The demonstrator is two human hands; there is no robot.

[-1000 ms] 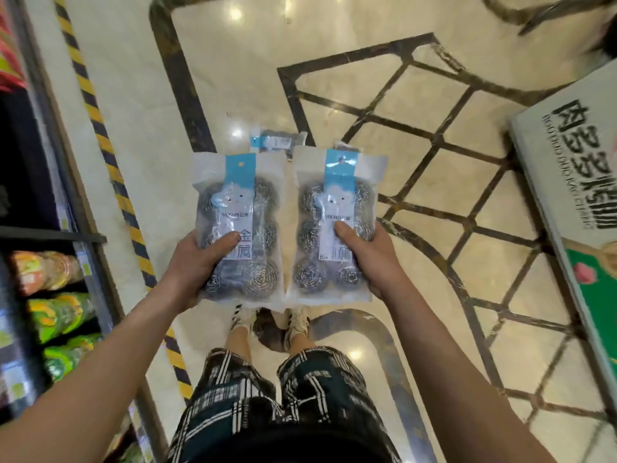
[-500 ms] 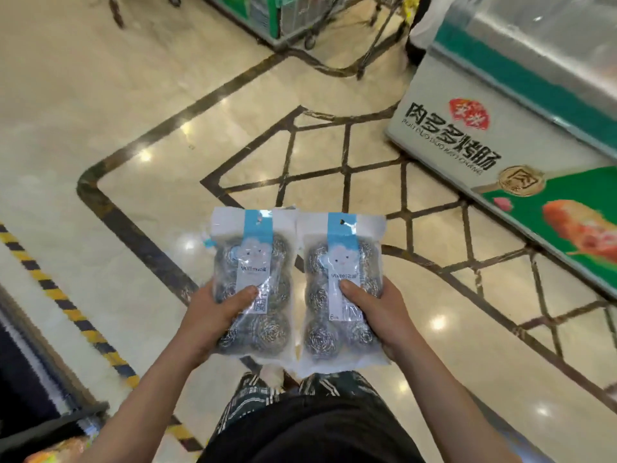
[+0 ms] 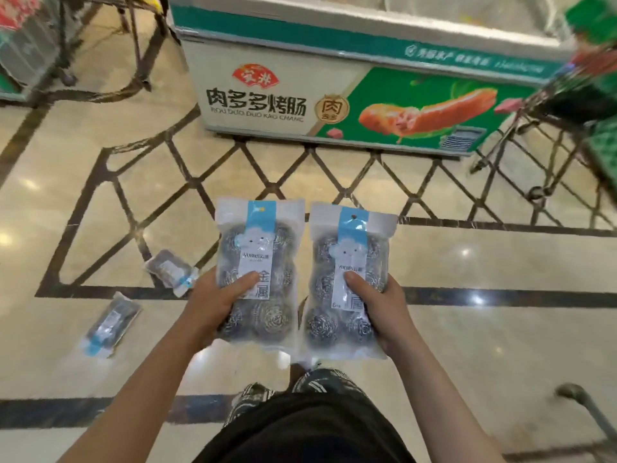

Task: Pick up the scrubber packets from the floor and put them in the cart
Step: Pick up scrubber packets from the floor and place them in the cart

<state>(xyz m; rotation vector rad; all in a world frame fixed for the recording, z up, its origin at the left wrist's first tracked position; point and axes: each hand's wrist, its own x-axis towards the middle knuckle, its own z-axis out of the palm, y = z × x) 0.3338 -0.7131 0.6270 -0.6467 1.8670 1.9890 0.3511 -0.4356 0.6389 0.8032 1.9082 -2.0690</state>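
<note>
The left hand point(image 3: 213, 305) and the right hand point(image 3: 384, 309) each grip one packet, thumb curled over the front and the other fingers hidden behind: the left packet point(image 3: 258, 272) and the right packet point(image 3: 349, 279) are flat clear plastic bags with blue header strips, lumpy with round steel-wool balls. This looks like the carrying step, so the next move calls for a swing toward 2 o'clock, where a blurred wire cart point(image 3: 574, 105) stands by the freezer point(image 3: 334, 95). Two more packets point(image 3: 170, 271) point(image 3: 110, 324) lie on the glossy floor point(image 3: 467, 262) at 9 o'clock.
</note>
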